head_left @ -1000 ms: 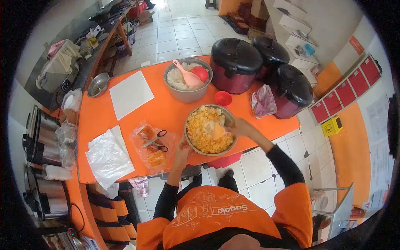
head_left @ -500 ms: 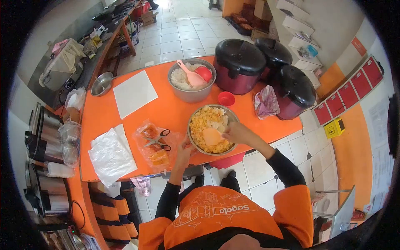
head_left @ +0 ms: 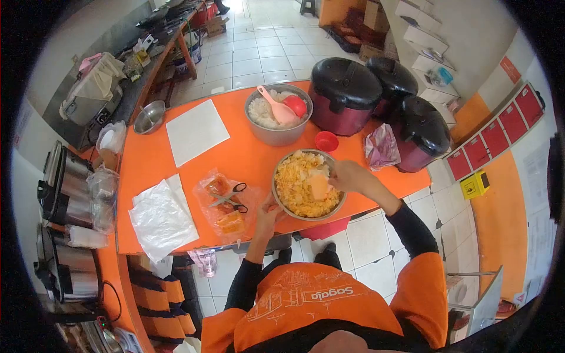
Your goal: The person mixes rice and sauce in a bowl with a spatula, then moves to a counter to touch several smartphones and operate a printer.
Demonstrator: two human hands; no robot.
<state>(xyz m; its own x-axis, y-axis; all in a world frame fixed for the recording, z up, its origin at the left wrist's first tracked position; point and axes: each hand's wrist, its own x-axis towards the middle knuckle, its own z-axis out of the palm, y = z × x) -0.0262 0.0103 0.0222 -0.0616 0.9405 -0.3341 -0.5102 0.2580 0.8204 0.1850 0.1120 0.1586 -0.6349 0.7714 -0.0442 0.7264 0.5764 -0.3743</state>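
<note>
A round metal bowl [head_left: 311,219] of yellow-orange rice [head_left: 294,191], with some white rice at its far side, sits at the near edge of the orange table. Against the bowl's left side, my left hand [head_left: 268,215] is closed on its wall; part of the fingers is hidden. My right hand [head_left: 352,178] is closed around the handle of a peach-coloured rice paddle [head_left: 319,187], whose blade rests in the rice at the right. Just beyond the bowl stands a small red bowl [head_left: 326,141]. To the left, scissors [head_left: 231,199] lie on a clear plastic bag [head_left: 203,189] with orange contents.
A larger pot [head_left: 276,136] of white rice holds a pink paddle [head_left: 276,105] and a red bowl [head_left: 295,106]. Rice cookers [head_left: 344,94] line the back right beside a crumpled foil pack [head_left: 381,148]. White sheets [head_left: 197,132], plastic bags [head_left: 162,217] and a metal bowl [head_left: 150,117] lie left.
The paddle in my right hand has shifted within the rice towards the bowl's right and far side, its blade more tilted. My left hand stays at the bowl. The view has shifted slightly.
</note>
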